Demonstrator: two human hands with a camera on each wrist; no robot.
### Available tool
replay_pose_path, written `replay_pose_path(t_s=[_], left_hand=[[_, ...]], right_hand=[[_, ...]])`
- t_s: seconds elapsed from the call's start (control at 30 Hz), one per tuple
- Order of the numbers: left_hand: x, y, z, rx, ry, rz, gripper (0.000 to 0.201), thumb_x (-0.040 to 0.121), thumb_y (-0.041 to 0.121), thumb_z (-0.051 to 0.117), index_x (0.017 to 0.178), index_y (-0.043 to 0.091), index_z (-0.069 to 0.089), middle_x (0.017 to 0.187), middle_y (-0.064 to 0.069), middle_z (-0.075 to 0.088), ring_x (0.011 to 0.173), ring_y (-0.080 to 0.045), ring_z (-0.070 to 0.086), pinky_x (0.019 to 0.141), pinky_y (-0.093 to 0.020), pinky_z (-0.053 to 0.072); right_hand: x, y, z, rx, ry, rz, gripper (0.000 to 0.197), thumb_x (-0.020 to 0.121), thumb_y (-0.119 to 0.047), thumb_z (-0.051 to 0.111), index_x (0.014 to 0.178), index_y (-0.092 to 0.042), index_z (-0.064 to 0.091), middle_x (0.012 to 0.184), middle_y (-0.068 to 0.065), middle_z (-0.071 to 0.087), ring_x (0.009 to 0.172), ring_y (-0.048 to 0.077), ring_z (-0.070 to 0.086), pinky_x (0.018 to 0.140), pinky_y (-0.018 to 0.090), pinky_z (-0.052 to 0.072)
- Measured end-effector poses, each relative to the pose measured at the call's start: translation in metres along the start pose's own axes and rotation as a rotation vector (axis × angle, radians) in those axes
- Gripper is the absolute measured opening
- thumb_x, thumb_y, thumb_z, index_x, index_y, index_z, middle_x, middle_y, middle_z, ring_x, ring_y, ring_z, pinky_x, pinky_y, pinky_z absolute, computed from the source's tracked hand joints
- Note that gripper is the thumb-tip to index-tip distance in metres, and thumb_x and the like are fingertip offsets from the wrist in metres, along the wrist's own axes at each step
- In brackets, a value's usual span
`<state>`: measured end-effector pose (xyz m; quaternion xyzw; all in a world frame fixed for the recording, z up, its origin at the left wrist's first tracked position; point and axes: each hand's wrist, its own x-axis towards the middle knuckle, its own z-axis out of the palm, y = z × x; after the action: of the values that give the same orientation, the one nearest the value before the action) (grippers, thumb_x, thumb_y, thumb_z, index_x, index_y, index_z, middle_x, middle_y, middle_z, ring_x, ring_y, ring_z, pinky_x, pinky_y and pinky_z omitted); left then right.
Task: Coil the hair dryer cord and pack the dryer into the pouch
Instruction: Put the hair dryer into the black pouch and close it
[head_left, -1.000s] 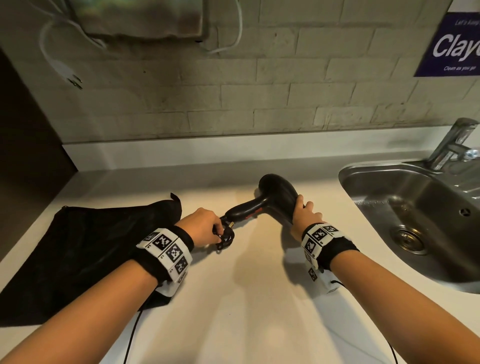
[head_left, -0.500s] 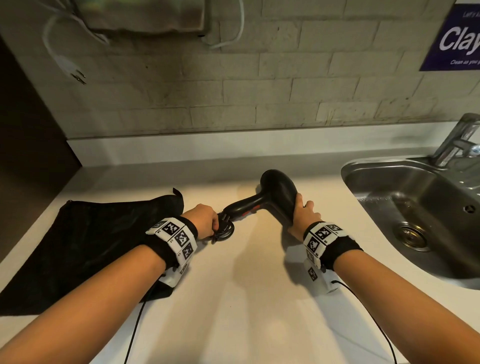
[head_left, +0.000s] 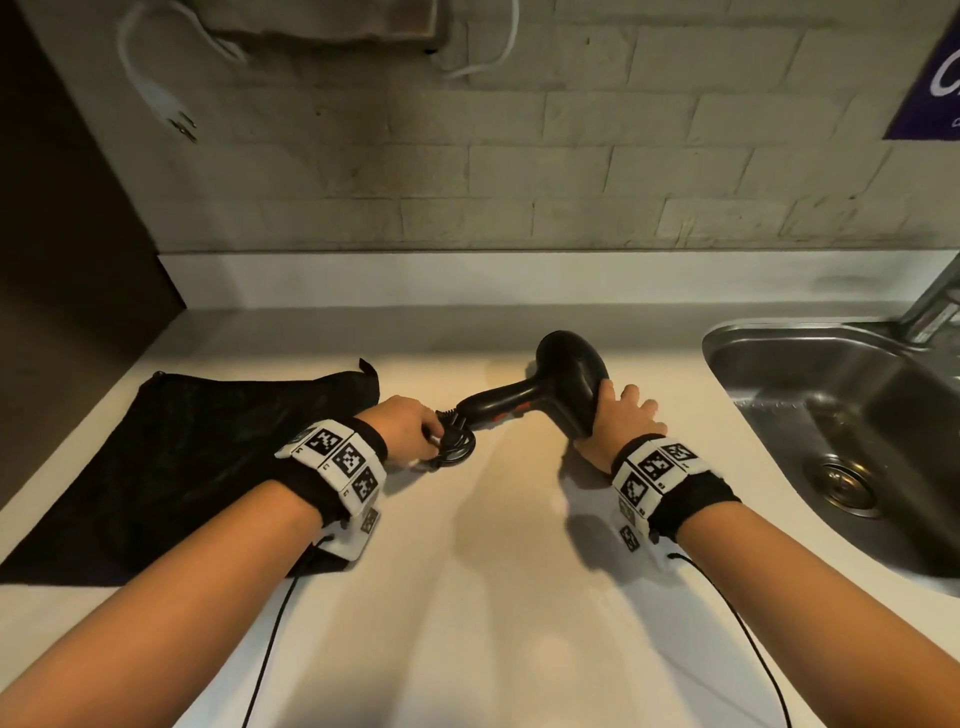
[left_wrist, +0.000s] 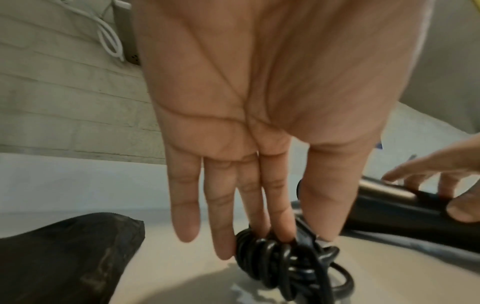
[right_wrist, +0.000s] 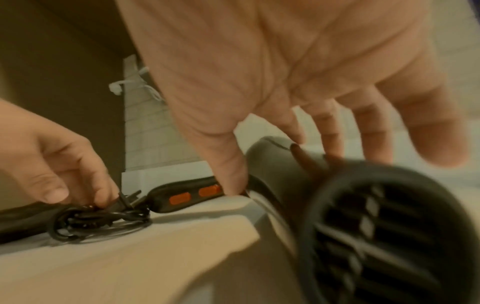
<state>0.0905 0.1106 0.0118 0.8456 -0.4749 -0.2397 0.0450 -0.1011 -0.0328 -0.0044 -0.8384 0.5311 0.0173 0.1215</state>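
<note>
While flat — dryer (head_left: 563, 384) handle (head_left: 493, 405) leftward

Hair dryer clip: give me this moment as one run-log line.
stage: cord coiled | left hand: pinching coiled cord | right hand: steadying hair dryer | pouch: flat on counter, dryer not yet inside

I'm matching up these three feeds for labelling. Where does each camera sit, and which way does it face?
Head: worn on the head, looks down at the counter; both forearms show.
Left wrist: looks along the left hand at the coiled cord.
Right wrist: looks along the right hand at the hair dryer.
All three views share cord and dryer.
</note>
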Motion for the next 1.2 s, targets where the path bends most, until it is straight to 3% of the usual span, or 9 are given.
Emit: replay_pose_path(t_s=[0.13,0.37,0.57,0.7,0.8,0.9,1.0,1.1,1.2], left_hand=[[-0.011,-0.019,0.001,0.112,-0.056,0.037,0.051,0.082,0.028,0.063,0.130,0.024,0.047,0.132,0.000,0.049,0.116,-0.019,0.050,0.101,-0.034,0.041],[-0.037,-0.078,-0.032,0.238,-0.137,0.008,0.057,0.082,0.043,0.057,0.134,0.029,0.040,0.138,0.001,0.047,0.123,-0.020,0.047,0.102,-0.036,0.042],[-0.021,-0.169,-0.074,0.277,-0.067,-0.185,0.063,0.080,0.029,0.065,0.136,0.022,0.039,0.138,-0.005,0.045,0.123,-0.023,0.047,0.103,-0.035,0.040],[0.001,-0.217,-0.078,0.284,0.016,-0.194,0.068,0.079,0.017,0.064,0.139,0.020,0.033,0.142,-0.007,0.037,0.128,-0.026,0.041,0.109,-0.039,0.034],[0.015,-0.236,-0.079,0.266,0.013,-0.184,0.083,0.075,0.022,0.071,0.143,0.019,0.024,0.148,-0.007,0.030,0.134,-0.025,0.035,0.111,-0.038,0.031],[0.022,-0.244,-0.081,0.207,-0.081,-0.180,0.102,0.069,0.024,0.077,0.146,0.019,0.011,0.150,-0.008,0.030,0.133,-0.028,0.037,0.109,-0.038,0.034],[0.027,-0.250,-0.083,0.186,-0.128,-0.179,0.109,0.066,0.025,0.080,0.146,0.021,0.008,0.147,-0.008,0.036,0.129,-0.028,0.042,0.107,-0.039,0.037],[0.031,-0.254,-0.083,0.216,-0.032,-0.156,0.091,0.065,0.025,0.080,0.139,0.019,0.029,0.141,-0.005,0.044,0.125,-0.028,0.046,0.105,-0.041,0.037],[0.033,-0.255,-0.087,0.158,0.077,-0.104,0.051,0.074,0.022,0.073,0.117,0.018,0.046,0.123,-0.010,0.055,0.107,-0.029,0.055,0.090,-0.039,0.045]], right_hand=[[-0.015,-0.042,-0.020,-0.053,0.133,-0.242,0.060,0.082,-0.039,0.055,0.133,-0.016,0.032,0.132,0.013,0.035,0.120,0.035,0.036,0.098,0.048,0.040],[-0.023,-0.138,-0.027,0.146,-0.153,-0.456,0.039,0.086,-0.031,0.055,0.121,-0.015,0.050,0.121,0.008,0.059,0.109,0.024,0.056,0.095,0.036,0.046],[-0.017,-0.213,-0.008,0.030,-0.272,-0.545,0.039,0.087,-0.030,0.056,0.121,-0.012,0.053,0.120,0.008,0.060,0.109,0.025,0.056,0.091,0.032,0.044],[-0.003,-0.252,0.010,-0.074,-0.264,-0.608,0.043,0.086,-0.028,0.056,0.125,-0.011,0.050,0.127,0.012,0.052,0.113,0.030,0.053,0.092,0.035,0.044],[0.011,-0.273,0.021,-0.136,-0.259,-0.631,0.049,0.086,-0.022,0.055,0.132,-0.012,0.041,0.139,0.012,0.039,0.122,0.033,0.045,0.100,0.039,0.038],[0.030,-0.290,0.033,-0.279,-0.318,-0.624,0.076,0.079,-0.020,0.065,0.141,-0.018,0.022,0.150,0.009,0.025,0.137,0.033,0.025,0.112,0.043,0.027],[0.067,-0.292,0.057,-0.288,-0.355,-0.551,0.094,0.061,-0.023,0.076,0.137,-0.029,0.019,0.144,0.011,0.037,0.128,0.035,0.041,0.101,0.051,0.041],[0.046,-0.295,0.039,-0.205,-0.376,-0.570,0.057,0.068,-0.010,0.070,0.119,-0.016,0.046,0.117,0.011,0.061,0.107,0.031,0.058,0.091,0.039,0.048],[0.035,-0.292,0.028,-0.178,-0.380,-0.602,0.027,0.077,-0.003,0.057,0.105,-0.006,0.060,0.106,0.016,0.065,0.101,0.032,0.060,0.081,0.032,0.046]])
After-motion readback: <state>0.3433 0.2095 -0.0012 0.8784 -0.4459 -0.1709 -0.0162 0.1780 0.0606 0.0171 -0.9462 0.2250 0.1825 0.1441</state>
